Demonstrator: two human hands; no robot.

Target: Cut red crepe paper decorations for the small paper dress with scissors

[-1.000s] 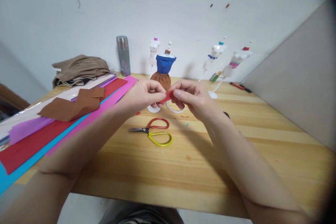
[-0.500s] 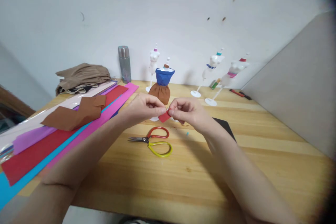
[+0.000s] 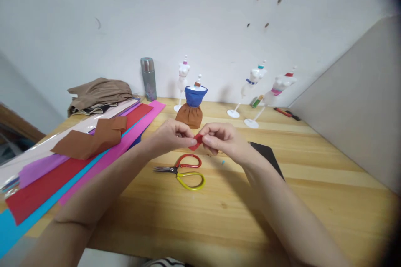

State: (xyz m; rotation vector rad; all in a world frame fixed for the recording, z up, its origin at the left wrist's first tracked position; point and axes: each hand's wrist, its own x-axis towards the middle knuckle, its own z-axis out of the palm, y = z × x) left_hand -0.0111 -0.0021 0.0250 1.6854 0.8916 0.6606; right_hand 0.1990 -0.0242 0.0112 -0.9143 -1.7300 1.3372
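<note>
A small piece of red fabric (image 3: 196, 142) is pinched between my two hands, above the table. My left hand (image 3: 171, 137) grips its left end between thumb and fingers. The right end is between the thumb and fingers of my right hand (image 3: 221, 139). Just below the hands lie scissors (image 3: 173, 170) with one red and one yellow handle, blades toward the left. Right behind the hands stands a mini dress form (image 3: 194, 96) in a blue top and a gathered brown skirt (image 3: 189, 116); its base is hidden by my hands.
At left are coloured fabric sheets (image 3: 46, 190), a brown fabric piece (image 3: 94, 138) and folded tan cloth (image 3: 102, 94). A flask (image 3: 148, 79) and white dress forms (image 3: 184, 76) (image 3: 256, 76) (image 3: 282, 83) stand near the wall. A black flat object (image 3: 267, 155) lies by my right wrist.
Both hands have come slightly down and nearer with the red fabric, which now looks more folded or narrower between the fingers. The scissors and dress forms keep their places on the table.
</note>
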